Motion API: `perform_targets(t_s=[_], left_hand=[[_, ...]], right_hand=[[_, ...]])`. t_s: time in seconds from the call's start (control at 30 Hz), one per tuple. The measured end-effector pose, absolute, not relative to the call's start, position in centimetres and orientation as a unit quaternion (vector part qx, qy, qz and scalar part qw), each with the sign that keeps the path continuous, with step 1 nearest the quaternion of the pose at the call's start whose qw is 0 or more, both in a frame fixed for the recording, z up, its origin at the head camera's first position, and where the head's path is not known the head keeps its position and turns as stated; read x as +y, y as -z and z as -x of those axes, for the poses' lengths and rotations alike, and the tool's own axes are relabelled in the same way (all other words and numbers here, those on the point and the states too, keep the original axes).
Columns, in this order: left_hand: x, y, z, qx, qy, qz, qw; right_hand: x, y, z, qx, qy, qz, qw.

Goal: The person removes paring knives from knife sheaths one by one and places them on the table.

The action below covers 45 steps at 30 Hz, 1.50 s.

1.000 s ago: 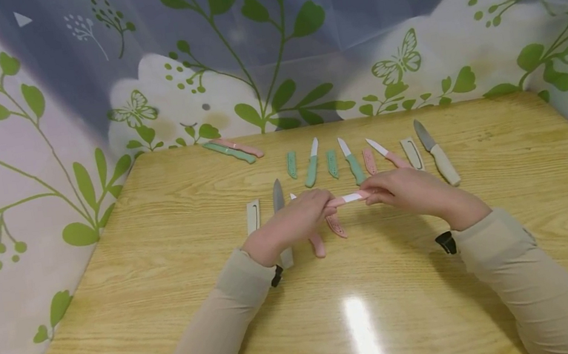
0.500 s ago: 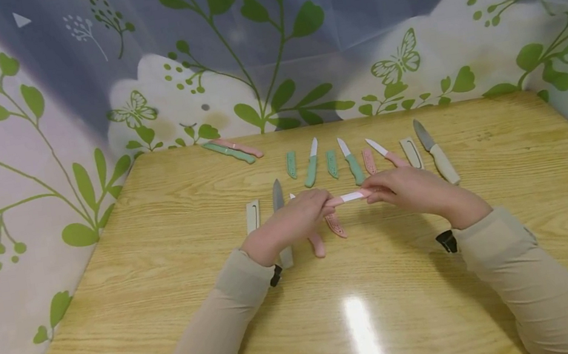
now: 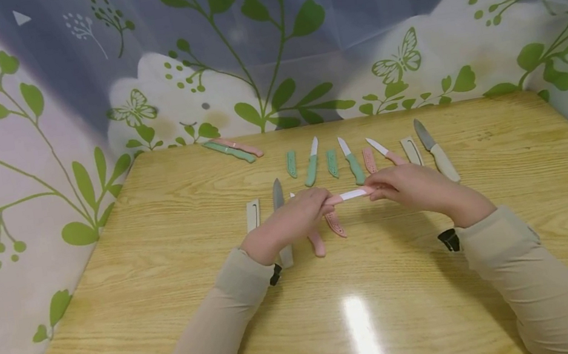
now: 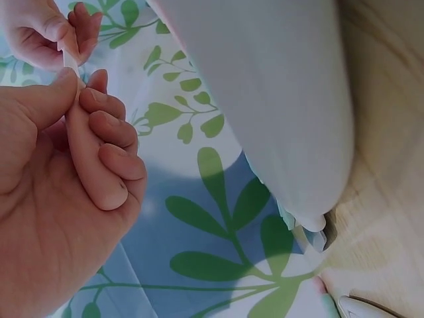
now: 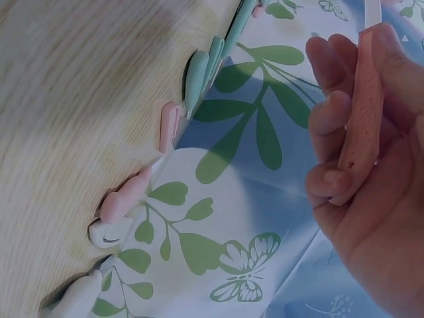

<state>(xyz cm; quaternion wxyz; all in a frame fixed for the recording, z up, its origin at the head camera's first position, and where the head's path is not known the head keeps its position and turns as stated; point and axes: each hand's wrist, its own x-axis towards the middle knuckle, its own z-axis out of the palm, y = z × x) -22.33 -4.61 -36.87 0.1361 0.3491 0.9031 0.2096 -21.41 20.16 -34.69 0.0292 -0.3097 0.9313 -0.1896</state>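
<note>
Above the table, my left hand (image 3: 295,217) grips the pink handle (image 4: 93,156) of a small paring knife. Its white blade (image 3: 354,194) shows between my two hands. On the right, my right hand (image 3: 415,191) holds a pink perforated sheath (image 5: 363,109), with fingers curled round it. The blade runs into the sheath's mouth, so its tip is hidden. Under my left hand lie another pink-handled knife (image 3: 317,244), partly covered, and a pink sheath (image 3: 335,225). A large grey-bladed knife (image 3: 278,193) is partly behind that hand.
Along the back lie a green knife (image 3: 312,169), another green knife (image 3: 354,167), two green sheaths, a pink knife (image 3: 387,152) and a cream-handled knife (image 3: 443,162) beside a cream sheath (image 3: 412,152). Sheathed green and pink knives (image 3: 233,151) lie back left. Another cream sheath (image 3: 253,215) lies left.
My right hand has shifted slightly to the right with the sheath, and a longer stretch of white blade shows between my hands. My left hand stays nearly still.
</note>
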Motion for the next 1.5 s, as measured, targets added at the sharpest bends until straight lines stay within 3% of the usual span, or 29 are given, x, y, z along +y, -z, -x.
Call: perform_targets(t_s=[0.6, 0.87, 1.1, 1.37, 1.5], left_hand=[[-4.8, 37.0, 22.5, 0.897, -0.264, -0.306, 0.176], [-5.2, 36.9, 22.4, 0.914, -0.194, -0.34, 0.104], [-5.4, 36.3, 23.1, 0.926, -0.237, -0.263, 0.13], [-5.0, 35.8, 22.6, 0.956, -0.188, -0.205, 0.094], [-3.5, 35.0, 22.4, 0.964, -0.172, -0.175, 0.103]], right_hand=[[20.6, 34.7, 21.6, 0.931, 0.19, 0.312, 0.023], [21.4, 34.5, 21.7, 0.944, 0.172, 0.277, 0.038], [22.4, 34.0, 22.4, 0.957, 0.174, 0.229, 0.039], [21.9, 34.3, 22.6, 0.959, 0.183, 0.195, 0.09], [21.2, 34.5, 22.5, 0.964, 0.168, 0.178, 0.107]])
